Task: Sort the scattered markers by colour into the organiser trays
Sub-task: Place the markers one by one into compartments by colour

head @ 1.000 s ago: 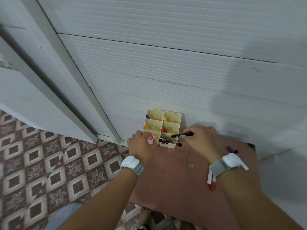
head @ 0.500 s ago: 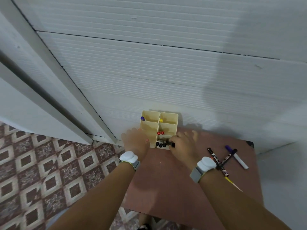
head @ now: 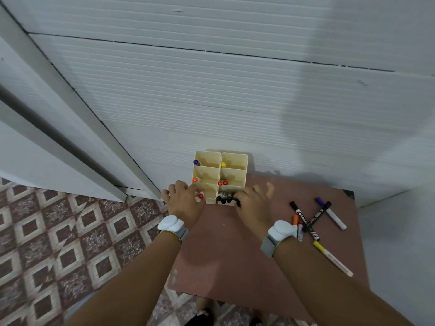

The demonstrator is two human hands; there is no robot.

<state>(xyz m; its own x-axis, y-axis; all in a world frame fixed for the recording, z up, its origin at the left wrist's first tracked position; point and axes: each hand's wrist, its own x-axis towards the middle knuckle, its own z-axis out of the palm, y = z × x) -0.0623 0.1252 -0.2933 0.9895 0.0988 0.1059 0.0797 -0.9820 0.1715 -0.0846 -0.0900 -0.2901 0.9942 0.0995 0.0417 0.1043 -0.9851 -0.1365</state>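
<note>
A cream organiser (head: 233, 158) with six compartments stands at the table's far edge against the wall. It holds a purple marker (head: 196, 162), a yellow marker (head: 223, 164), an orange marker (head: 195, 180), two red markers (head: 222, 183), a pink marker (head: 201, 196) and several black markers (head: 223, 198). My left hand (head: 184, 203) grips the organiser's front left corner. My right hand (head: 255, 204) is at the front right compartment, fingers pinched on a black marker (head: 237, 203) at its rim.
Loose markers lie on the red-brown table (head: 223, 255) to the right: crossed black ones (head: 303, 220), a purple-capped white one (head: 332, 214), an orange one (head: 294, 220) and a yellow one (head: 332, 257). A ribbed white wall stands behind and patterned floor tiles lie to the left.
My right hand brought the black marker down from over the organiser to the front right compartment. The arm shifted left and uncovered the loose markers. My left hand stayed on the organiser.
</note>
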